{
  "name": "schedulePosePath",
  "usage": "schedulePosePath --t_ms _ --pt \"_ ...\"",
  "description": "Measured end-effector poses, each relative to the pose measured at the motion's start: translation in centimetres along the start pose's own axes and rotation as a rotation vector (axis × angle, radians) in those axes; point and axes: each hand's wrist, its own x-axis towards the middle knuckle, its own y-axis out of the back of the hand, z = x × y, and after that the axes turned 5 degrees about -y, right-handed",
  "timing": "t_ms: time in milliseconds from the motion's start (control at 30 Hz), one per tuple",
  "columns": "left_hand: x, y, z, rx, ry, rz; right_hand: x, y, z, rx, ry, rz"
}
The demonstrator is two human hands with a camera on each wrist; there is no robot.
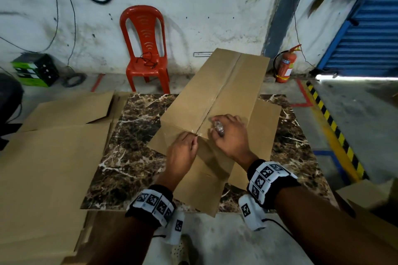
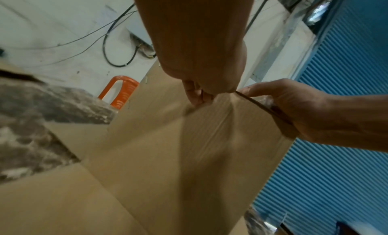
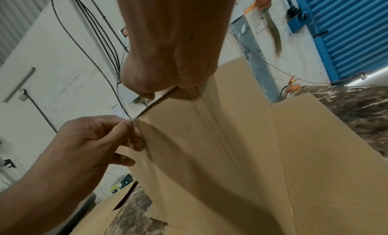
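A brown cardboard box (image 1: 217, 84) lies on the marble table (image 1: 133, 135), with clear tape running along its centre seam (image 1: 224, 90). At the box's near top edge, my left hand (image 1: 193, 137) pinches the clear tape end (image 3: 134, 123) between thumb and fingers where the seam meets the edge. Just right of the seam, my right hand (image 1: 217, 127) rests on the box top and grips a roll of clear tape (image 1: 219, 128). In the left wrist view the right hand (image 2: 281, 102) wraps over the box's top edge. Most of the roll is hidden by the fingers.
Flattened cardboard sheets (image 1: 49, 157) cover the table's left side and hang over it. A red plastic chair (image 1: 144, 49) and a red fire extinguisher (image 1: 285, 66) stand by the back wall. A blue shutter (image 1: 370, 28) is on the right, and yellow-black floor tape (image 1: 331, 127) runs beside the table.
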Motion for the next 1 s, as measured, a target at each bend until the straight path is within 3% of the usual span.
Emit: schedulePosePath --t_ms 100,233,333,567,800,1000 --pt "-0.3 -0.1 0.5 -0.04 0.066 0.045 -0.2 0.3 -0.3 -0.073 0.037 -0.022" --pt "0.2 0.5 0.6 -0.133 0.045 0.116 -0.4 0.6 -0.4 -0.149 0.123 -0.092" --pt "1.5 1.3 0.1 -0.242 0.063 0.123 -0.1 0.8 -0.4 -0.105 0.084 -0.114" --pt "5.4 4.3 -2.9 -0.503 0.09 -0.134 0.9 1.4 -0.6 0.092 -0.154 -0.203" --pt "10.6 6.2 -5.3 -0.557 -0.006 -0.39 3.2 1.3 -2.6 0.004 -0.347 -0.354" --pt "14.1 5.0 -4.9 -0.561 -0.063 -0.496 5.2 1.5 -4.2 -0.045 -0.157 -0.423"
